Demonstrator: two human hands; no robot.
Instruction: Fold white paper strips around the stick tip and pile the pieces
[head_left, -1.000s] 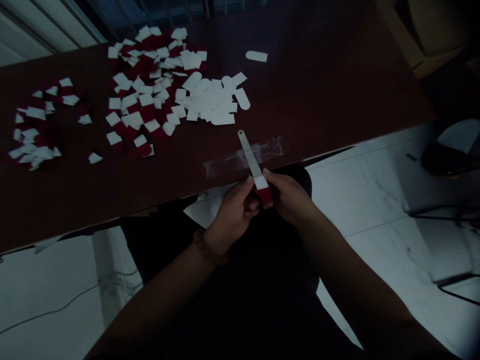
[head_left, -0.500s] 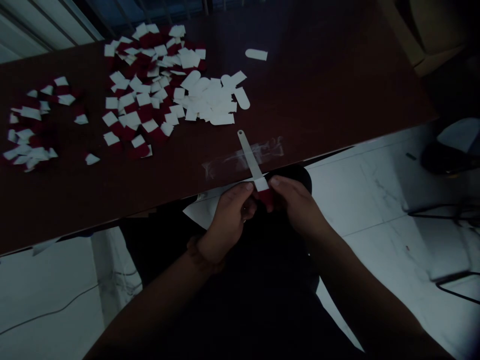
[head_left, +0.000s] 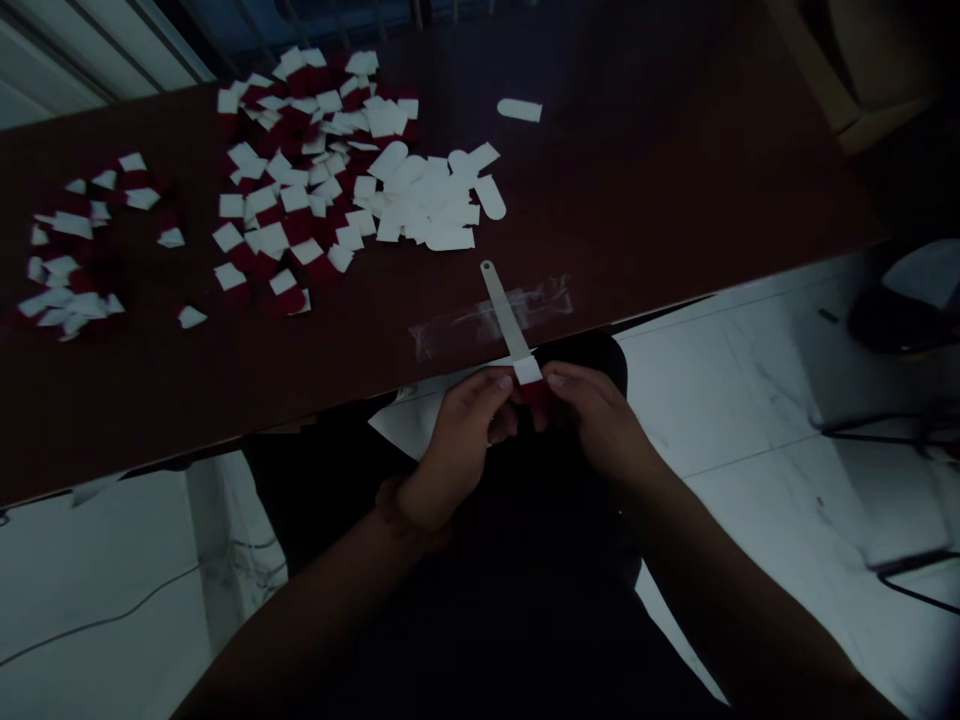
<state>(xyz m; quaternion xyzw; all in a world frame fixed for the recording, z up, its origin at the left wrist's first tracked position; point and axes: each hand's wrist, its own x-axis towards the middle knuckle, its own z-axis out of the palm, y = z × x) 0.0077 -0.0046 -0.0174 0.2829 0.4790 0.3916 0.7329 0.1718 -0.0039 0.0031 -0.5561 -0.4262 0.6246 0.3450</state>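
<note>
A small red-and-white piece [head_left: 528,371], white at its upper end and dark red below, sits over the near end of a flat steel ruler [head_left: 505,312]. My left hand [head_left: 466,418] pinches its left edge, thumb on top. On its right edge my right hand [head_left: 596,408] is closed in the same way. Clear tape [head_left: 551,297] crosses the ruler on the table, and the ruler's near end juts past the table edge over my lap. My lower fingers are partly hidden in shadow under the piece.
On the brown table [head_left: 675,200] lies a big heap of red-and-white pieces [head_left: 292,195], with a smaller heap [head_left: 71,300] at left. White round-ended strips [head_left: 427,200] are piled beyond the ruler; one strip [head_left: 519,110] lies apart. A cardboard box [head_left: 885,100] stands at far right.
The whole view has shifted slightly, so the table things appear a little further right. Both hands keep their grip on the piece at the ruler's end, with hardly any other movement.
</note>
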